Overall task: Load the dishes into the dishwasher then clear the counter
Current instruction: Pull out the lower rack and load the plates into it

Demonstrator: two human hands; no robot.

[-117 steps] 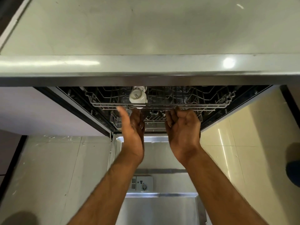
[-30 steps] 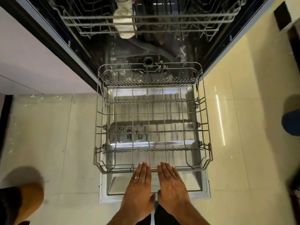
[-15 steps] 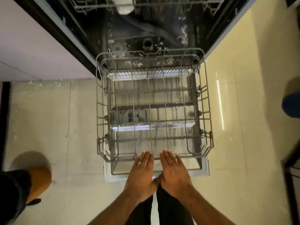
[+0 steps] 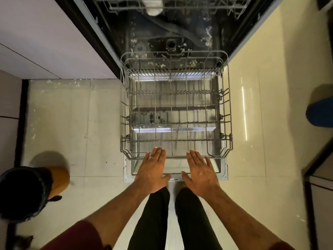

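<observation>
Pale glossy floor tiles (image 4: 59,127) all round, seen from the head view, with a light cabinet front (image 4: 45,38) at upper left. Open dishwasher (image 4: 180,33) straight ahead, dark tub flecked with white debris, door (image 4: 174,170) folded flat onto the floor side. Lower rack (image 4: 175,109) drawn fully out over the door, grey wire, no dishes in it; detergent compartment visible through its floor wires. Upper rack (image 4: 173,4) only partly in frame at the top edge, with a white cup (image 4: 153,8) in it, cut off by the frame. Left hand (image 4: 153,168) palm down at the rack's front edge, fingers (image 4: 158,153) straight and held together, tips over the front rail, a ring on one; gripping nothing, thumb spread inward. Right hand (image 4: 201,173) likewise flat and relaxed, fingers (image 4: 193,156) extended and slightly splayed, tips at the same rail, also ringed, nothing held. Cannot tell whether either set of tips actually rests on the wire or hovers just above it. Hands apart from each other, one either side of the rack's middle. Dark trousers (image 4: 173,217) below between the forearms, maroon sleeve (image 4: 77,235) at lower left. Black-lined orange bin (image 4: 32,190) on the floor at left, blue object (image 4: 320,112) at the right edge.
</observation>
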